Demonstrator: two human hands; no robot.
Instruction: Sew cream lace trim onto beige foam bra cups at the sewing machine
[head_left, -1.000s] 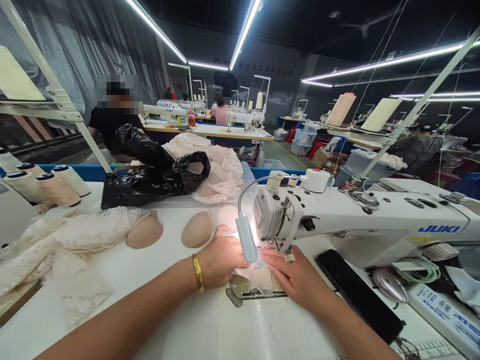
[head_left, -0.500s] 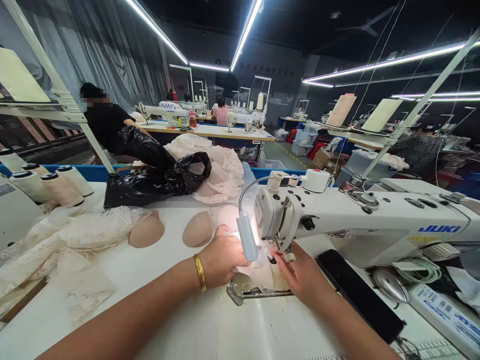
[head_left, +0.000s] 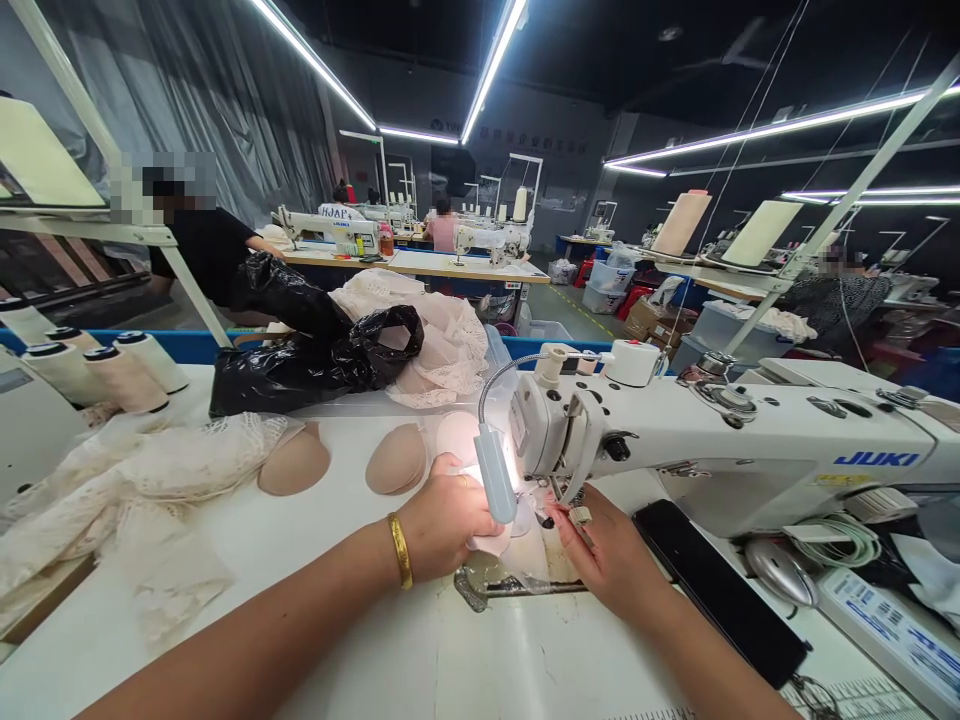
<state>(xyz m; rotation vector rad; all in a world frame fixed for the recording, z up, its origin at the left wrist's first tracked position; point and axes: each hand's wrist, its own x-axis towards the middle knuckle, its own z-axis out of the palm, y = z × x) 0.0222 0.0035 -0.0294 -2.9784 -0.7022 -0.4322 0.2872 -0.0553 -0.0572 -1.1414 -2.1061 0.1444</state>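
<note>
My left hand (head_left: 448, 515), with a gold bangle at the wrist, is closed on a pale pink cup piece (head_left: 491, 541) left of the sewing machine's needle area. A grey lamp (head_left: 495, 475) on a bent neck lights this spot and covers part of the piece. Right of the presser foot, my right hand (head_left: 592, 540) pinches the edge of thin, pale sheer fabric (head_left: 529, 550) beside the needle. The white sewing machine (head_left: 712, 430) stands over the fabric. Beige cups (head_left: 395, 459) lie to the left of my left hand.
White lace (head_left: 172, 470) and another beige cup (head_left: 294, 460) lie at left, near thread cones (head_left: 124, 378). A black plastic bag (head_left: 300, 370) sits behind them. On the right are a black phone-like object (head_left: 720, 590) and a silver mouse (head_left: 781, 572). A person in black is beyond the table.
My hands have hardly moved and keep their holds. The person in black at the back left has leaned further left, with an arm over the black bag.
</note>
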